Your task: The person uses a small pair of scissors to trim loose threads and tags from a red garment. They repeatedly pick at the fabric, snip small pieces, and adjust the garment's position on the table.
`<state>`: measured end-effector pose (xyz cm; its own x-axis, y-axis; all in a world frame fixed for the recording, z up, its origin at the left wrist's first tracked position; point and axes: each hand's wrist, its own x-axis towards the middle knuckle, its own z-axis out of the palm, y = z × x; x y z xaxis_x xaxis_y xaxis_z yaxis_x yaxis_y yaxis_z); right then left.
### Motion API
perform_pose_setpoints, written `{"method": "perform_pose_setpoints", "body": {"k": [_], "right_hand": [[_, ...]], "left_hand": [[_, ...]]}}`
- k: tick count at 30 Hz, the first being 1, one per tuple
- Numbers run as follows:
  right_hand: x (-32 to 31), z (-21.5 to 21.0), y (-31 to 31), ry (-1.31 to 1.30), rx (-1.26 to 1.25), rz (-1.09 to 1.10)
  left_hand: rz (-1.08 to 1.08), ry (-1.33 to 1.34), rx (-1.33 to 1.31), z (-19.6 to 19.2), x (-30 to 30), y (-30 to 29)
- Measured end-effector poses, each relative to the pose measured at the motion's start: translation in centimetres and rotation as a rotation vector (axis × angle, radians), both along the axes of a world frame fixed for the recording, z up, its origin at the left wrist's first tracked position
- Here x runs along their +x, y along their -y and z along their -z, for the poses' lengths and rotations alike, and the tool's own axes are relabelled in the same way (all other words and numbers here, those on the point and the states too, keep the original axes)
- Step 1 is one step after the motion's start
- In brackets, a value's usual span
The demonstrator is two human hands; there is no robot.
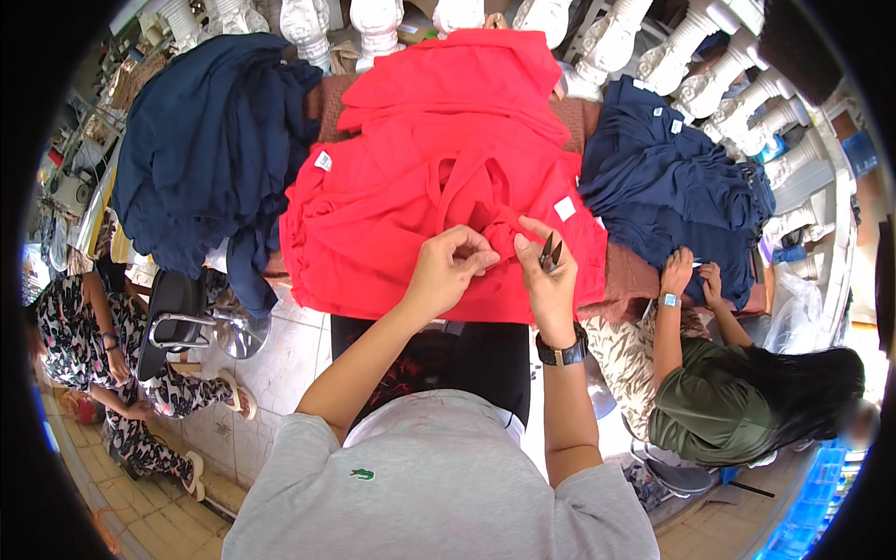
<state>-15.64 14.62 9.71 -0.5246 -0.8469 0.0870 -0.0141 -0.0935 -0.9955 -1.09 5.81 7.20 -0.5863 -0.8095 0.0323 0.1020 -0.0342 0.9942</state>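
A pile of red garments (411, 177) lies in front of me on a brown-covered table. My left hand (451, 266) pinches a bunched fold of red fabric (499, 233) near the pile's front edge. My right hand (546, 271) holds small thread snips (551, 252) right beside that fold, blades pointing up, and also touches the cloth. A dark watch sits on my right wrist. White labels (564, 207) show on the red garments.
Dark navy garments are heaped at the left (210, 140) and right (672, 187). A person in a green top (719, 392) sits at the right, hands on the navy cloth. Another person in patterned clothes (103, 345) sits at the left near a black chair (177, 313). White balusters (607, 42) line the back.
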Motion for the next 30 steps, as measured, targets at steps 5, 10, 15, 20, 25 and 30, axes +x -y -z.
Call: {"method": "perform_pose_setpoints", "body": {"k": [5, 10, 15, 20, 25, 30], "right_hand": [[0.8, -0.7, -0.3, -0.024, -0.02, 0.029], [1.0, -2.0, -2.4, 0.138, 0.197, -0.045], [1.5, -2.1, -3.1, 0.155, 0.303, -0.26], [1.5, -1.7, -2.2, 0.213, 0.299, -0.258], [1.4, -1.0, -1.8, 0.302, 0.284, -0.298], [0.7, -0.4, -2.2, 0.371, 0.158, -0.185]], "left_hand": [[-0.007, -0.163, 0.137, -0.8, 0.2, -0.9], [-0.01, -0.256, 0.127, -1.0, 0.2, -1.5], [0.011, -0.198, 0.026, -0.6, 0.4, -1.3], [0.041, -0.221, 0.032, -0.8, 0.7, -1.3], [0.009, -0.216, -0.08, -0.8, 0.8, -1.4], [0.259, 0.176, -0.138, -3.2, 4.2, -1.3]]}}
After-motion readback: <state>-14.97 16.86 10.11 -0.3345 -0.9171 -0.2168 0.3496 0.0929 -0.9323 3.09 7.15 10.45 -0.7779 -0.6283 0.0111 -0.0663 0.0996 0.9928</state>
